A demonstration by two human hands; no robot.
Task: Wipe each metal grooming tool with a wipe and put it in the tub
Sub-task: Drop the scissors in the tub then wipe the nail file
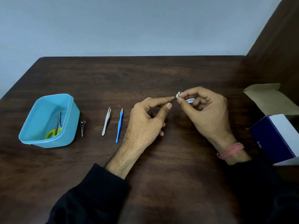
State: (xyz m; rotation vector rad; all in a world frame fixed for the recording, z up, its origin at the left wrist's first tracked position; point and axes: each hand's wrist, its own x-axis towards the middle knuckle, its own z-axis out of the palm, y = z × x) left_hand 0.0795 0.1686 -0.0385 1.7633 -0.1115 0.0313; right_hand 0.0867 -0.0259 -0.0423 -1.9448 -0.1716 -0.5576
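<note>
My left hand [148, 117] pinches one end of a thin dark metal tool [175, 97] between thumb and forefinger. My right hand [205, 110] pinches a small white wipe [178, 95] around that tool, and a torn wipe packet [190, 100] shows inside its curled fingers. The blue tub [68, 125] stands at the left with yellow-handled scissors [55, 129] inside. Between the tub and my left hand lie a small nail clipper [83, 127], silver tweezers [106, 121] and a blue-handled tool [119, 126].
An open cardboard box with a navy and white side [275, 136] sits at the right edge, its flap [267, 94] raised behind it. The dark wooden table [145, 73] meets a pale wall at the back and a dark panel at the right.
</note>
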